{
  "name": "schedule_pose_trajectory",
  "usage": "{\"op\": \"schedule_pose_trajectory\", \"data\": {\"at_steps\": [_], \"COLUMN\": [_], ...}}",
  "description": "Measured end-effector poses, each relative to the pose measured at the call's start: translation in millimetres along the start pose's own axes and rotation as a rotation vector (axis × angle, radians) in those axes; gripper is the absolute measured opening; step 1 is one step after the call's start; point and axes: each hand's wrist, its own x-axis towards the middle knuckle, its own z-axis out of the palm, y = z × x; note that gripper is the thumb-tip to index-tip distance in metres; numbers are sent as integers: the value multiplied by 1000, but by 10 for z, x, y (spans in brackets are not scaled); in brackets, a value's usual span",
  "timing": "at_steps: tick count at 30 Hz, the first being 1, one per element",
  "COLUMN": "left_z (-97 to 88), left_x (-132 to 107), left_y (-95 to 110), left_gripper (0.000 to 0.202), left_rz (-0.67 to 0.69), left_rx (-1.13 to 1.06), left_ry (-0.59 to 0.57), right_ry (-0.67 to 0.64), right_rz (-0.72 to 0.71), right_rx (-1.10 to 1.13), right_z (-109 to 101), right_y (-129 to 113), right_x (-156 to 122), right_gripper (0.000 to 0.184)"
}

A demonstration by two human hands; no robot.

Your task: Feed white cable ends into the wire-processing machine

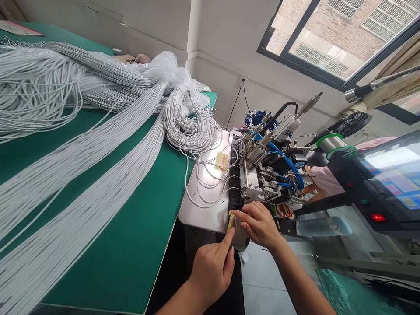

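Note:
My left hand (212, 267) is at the front corner of a metal machine plate (205, 216). Its index finger is stretched out to a strip of yellow tape (231, 222), and the other fingers are curled with nothing seen in them. My right hand (260, 227) reaches in from the right, index finger extended to the near end of a black slotted rail (235, 181). Its thumb is apart from that finger, and no held thing shows. Several white cables (210, 203) loop over the plate, their ends at the rail, beyond both hands.
Bundles of white cables (127, 153) in clear plastic lie across a green table (157, 210) on the left. A machine head (262, 166) with blue tubes stands behind the rail. On the right are a solder wire spool (334, 146), a screen (393, 175) and a person's pink sleeve (323, 179).

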Motion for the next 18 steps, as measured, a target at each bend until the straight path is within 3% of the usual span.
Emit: {"op": "schedule_pose_trajectory", "data": {"at_steps": [8,18], "left_z": [41,52], "left_x": [-61,-95], "left_y": [29,64], "left_gripper": [48,46], "left_rz": [33,127], "left_rx": [-56,-115], "left_ry": [-2,62], "right_ry": [-37,39], "right_rz": [-34,-153], "right_rx": [23,33], "right_z": [32,52], "right_y": [-4,-57], "right_x": [5,16], "right_gripper": [29,27]}}
